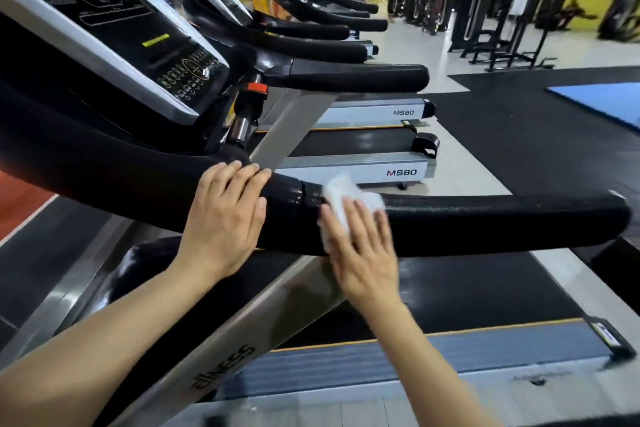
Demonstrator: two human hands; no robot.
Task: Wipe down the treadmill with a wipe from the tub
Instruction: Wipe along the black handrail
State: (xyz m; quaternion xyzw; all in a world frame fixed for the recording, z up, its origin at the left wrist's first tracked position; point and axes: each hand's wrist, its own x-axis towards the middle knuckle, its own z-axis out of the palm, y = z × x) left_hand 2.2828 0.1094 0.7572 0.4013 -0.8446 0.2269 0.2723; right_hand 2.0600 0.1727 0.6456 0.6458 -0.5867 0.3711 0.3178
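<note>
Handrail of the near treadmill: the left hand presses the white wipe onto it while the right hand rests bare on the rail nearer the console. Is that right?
The hands are swapped. In the head view the right hand presses the white wipe onto the handrail, while the left hand rests bare on the rail nearer the console.

Your left hand [225, 215]: palm down, fingers straight and close together, draped over the handrail [485, 222], with the bare forearm running back to the lower left corner. Your right hand [360, 250]: fingers extended and slightly spread, blurred, pressing flat on the wipe [346, 198] against that same rail, just beside the left hand; its bare forearm reaches in from the bottom edge, angled up and to the left.
</note>
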